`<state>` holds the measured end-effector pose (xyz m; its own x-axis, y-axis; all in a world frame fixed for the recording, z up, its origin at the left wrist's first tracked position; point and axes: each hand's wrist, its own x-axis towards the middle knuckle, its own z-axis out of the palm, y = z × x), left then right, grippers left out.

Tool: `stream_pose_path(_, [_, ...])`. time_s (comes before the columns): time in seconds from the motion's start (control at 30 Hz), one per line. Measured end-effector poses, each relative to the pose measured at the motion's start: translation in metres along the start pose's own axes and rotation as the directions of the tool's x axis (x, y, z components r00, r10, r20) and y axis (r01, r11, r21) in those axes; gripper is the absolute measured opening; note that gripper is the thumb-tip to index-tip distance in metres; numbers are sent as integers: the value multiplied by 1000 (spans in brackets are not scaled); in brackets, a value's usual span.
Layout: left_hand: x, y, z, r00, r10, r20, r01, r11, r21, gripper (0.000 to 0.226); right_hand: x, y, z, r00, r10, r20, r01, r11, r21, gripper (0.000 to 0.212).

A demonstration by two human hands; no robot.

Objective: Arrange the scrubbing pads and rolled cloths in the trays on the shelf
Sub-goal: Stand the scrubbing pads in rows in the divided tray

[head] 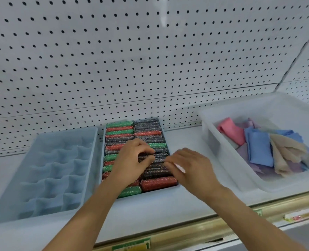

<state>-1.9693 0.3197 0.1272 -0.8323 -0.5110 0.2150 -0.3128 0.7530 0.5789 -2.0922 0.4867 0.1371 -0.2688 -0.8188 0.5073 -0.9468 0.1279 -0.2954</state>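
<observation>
A narrow grey tray (161, 122) in the middle of the shelf holds two rows of glittery scrubbing pads (146, 132) in green, red and dark silver. My left hand (132, 160) lies over the tray's middle, its fingers curled and pinching a dark pad (158, 156) in the right row. My right hand (189, 167) comes in from the right, its fingertips touching the same dark pad's right end. A red pad (158, 183) and a green pad (130, 192) lie at the tray's front end.
A blue divided tray (59, 171) with bare compartments stands to the left. A white bin (228, 160) on the right holds pink, blue, beige and purple cloths (258, 149). White pegboard (132, 60) backs the shelf; a gold price rail (195, 230) runs along its front edge.
</observation>
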Motion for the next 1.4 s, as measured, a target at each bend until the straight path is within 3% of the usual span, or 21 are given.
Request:
stream_pose_path(0.07, [7,5,8,999,-16,31,16,1000,18,30,10,27,-24,973,117,-200,-117,993,11,12])
stream_pose_path(0.13, [12,5,19,993,-56,102,49,996,74,44,20,73,-47,902,347,-255,-353,935,24,8])
stream_pose_path(0.2, [14,1,27,987,-83,140,62,987,147,53,27,129,-64,802,583,-126,-585,810,26,12])
stream_pose_path(0.27, [16,-1,31,983,-102,154,78,985,155,55,32,173,-69,710,699,92,-692,716,-93,17])
stream_pose_path(0.37, [20,0,31,979,-123,165,105,988,114,52,38,205,-51,603,654,458,-576,753,-316,24])
stream_pose_path(0.43, [21,0,31,980,-127,156,114,989,90,50,40,213,-37,517,630,579,-633,737,-238,29])
stream_pose_path(0.5, [20,0,32,980,-127,151,116,990,76,50,42,213,-35,412,611,676,-768,632,-104,31])
stream_pose_path(0.6, [19,-1,32,979,-135,155,123,989,82,51,46,210,-45,348,592,727,-900,429,82,24])
stream_pose_path(0.67, [19,-1,32,978,-143,151,131,988,86,50,50,206,-53,328,578,748,-936,303,177,47])
stream_pose_path(0.73, [19,-1,33,979,-143,147,130,987,94,50,48,198,-55,298,561,772,-947,275,165,63])
stream_pose_path(0.8, [18,0,34,981,-134,143,120,988,98,51,42,185,-55,283,583,762,-955,243,169,58])
stream_pose_path(0.87, [18,0,33,982,-129,141,116,988,100,51,36,180,-51,304,627,718,-952,222,209,53])
stream_pose_path(0.97, [18,1,34,983,-132,124,121,988,93,50,39,168,-51,439,692,574,-894,400,201,52])
stream_pose_path(1.1, [19,1,29,979,-138,152,135,990,31,48,49,128,-64,674,735,67,-736,661,148,27])
stream_pose_path(1.17, [16,4,15,960,-194,201,231,956,-180,42,51,103,-76,725,683,-84,-660,725,196,21])
stream_pose_path(1.23, [11,6,-2,955,-185,233,262,893,-365,34,48,79,-85,756,650,-81,-612,745,266,17])
stream_pose_path(1.4, [-17,0,-12,907,19,420,75,976,-206,30,29,23,-77,876,442,192,-478,742,470,14])
